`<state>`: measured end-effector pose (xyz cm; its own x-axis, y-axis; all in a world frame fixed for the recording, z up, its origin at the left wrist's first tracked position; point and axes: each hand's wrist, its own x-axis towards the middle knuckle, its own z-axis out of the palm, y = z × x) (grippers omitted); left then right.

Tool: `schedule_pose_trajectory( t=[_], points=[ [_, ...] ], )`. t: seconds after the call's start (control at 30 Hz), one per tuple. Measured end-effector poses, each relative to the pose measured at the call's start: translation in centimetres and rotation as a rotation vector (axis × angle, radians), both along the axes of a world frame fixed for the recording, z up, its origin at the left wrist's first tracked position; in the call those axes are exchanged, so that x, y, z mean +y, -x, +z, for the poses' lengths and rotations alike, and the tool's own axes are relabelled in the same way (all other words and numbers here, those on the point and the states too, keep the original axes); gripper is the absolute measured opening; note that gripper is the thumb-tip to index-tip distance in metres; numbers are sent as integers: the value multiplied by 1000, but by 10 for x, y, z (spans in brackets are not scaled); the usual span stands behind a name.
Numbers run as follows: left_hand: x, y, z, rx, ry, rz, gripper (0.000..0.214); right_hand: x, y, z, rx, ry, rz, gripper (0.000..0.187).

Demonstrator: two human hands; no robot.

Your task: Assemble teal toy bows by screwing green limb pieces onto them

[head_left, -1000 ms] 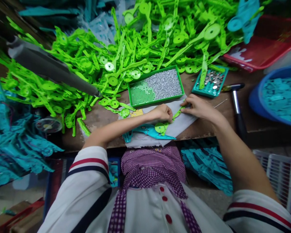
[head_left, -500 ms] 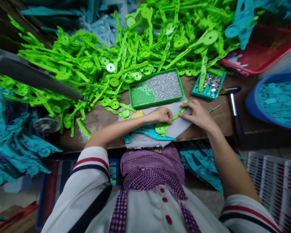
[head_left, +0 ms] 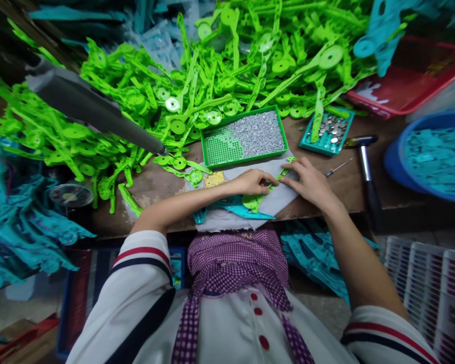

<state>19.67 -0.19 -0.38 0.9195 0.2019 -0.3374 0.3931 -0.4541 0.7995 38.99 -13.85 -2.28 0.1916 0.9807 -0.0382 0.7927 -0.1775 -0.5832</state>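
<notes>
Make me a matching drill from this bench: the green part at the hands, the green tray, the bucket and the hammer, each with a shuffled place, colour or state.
1. Green part
2. Green tray
3. Bucket
4. Hammer

A. Silver and black
B. Partly filled with silvery bits
C. At the fingers of the left hand and right hand
D. Blue, with teal pieces inside

Pairs: 1-C, 2-B, 3-D, 4-A

Green tray [head_left: 246,160] blocking straight ahead, narrow gap at its right, then teal tray [head_left: 320,148], hammer [head_left: 366,164]
</notes>
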Motion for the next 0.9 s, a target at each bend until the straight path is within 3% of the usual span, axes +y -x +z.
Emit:
schedule_pose_trajectory(
  t=[0.13,0.27,0.47,0.67,0.8,0.9],
  points=[
    [-2,-2,2,46,8,33,42,-8,7,-2,108,-110,-19,47],
    [-2,-3,3,49,13,30,43,-30,28,-7,17,-253,-63,36],
    [-2,-1,3,43,-9,25,42,-41,41,-13,-267,-263,69,33],
    [-13,2,3,24,-67,97,40,-37,41,1,-424,-170,146,37],
    [-12,3,2,18,-24,161,51,-35,50,9,-444,-115,110,42],
    [-10,3,3,27,-27,149,43,-31,58,10,-423,-85,22,40]
  ],
)
